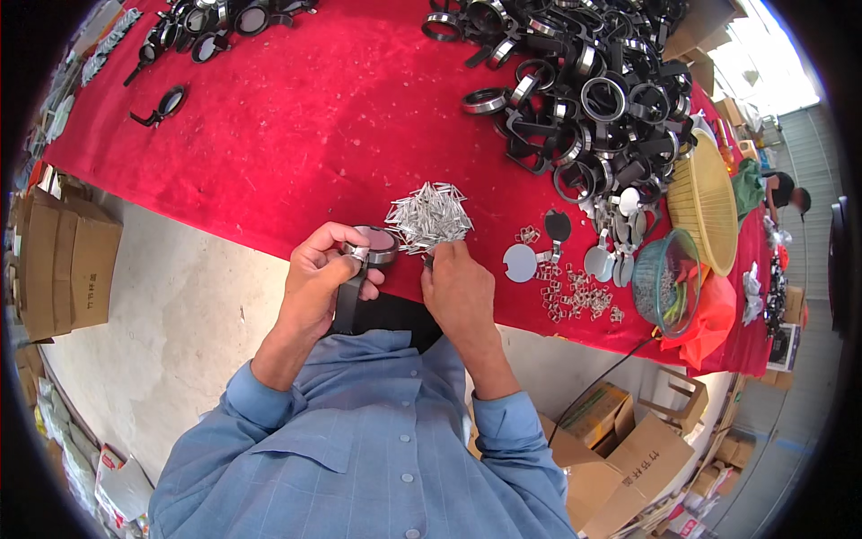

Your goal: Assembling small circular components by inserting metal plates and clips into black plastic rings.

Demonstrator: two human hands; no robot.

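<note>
My left hand (314,278) is closed around a black ring with a handle (347,307) at the table's front edge. A round, pale disc sits within that ring, and a small shiny metal piece (360,252) shows at my thumb and fingertip. My right hand (462,292) has its fingers pressed together at the near edge of a heap of thin silver pins (429,216); what they pinch, if anything, is hidden. To its right lie small metal clips (575,296), a round silver disc (519,263) and a darker disc (558,225).
A big pile of black rings with handles (593,99) covers the far right of the red table (269,135). More rings (206,36) lie at the far left. A yellow basket (703,202) and a green bowl (664,278) stand right. Cardboard boxes (67,256) flank the table.
</note>
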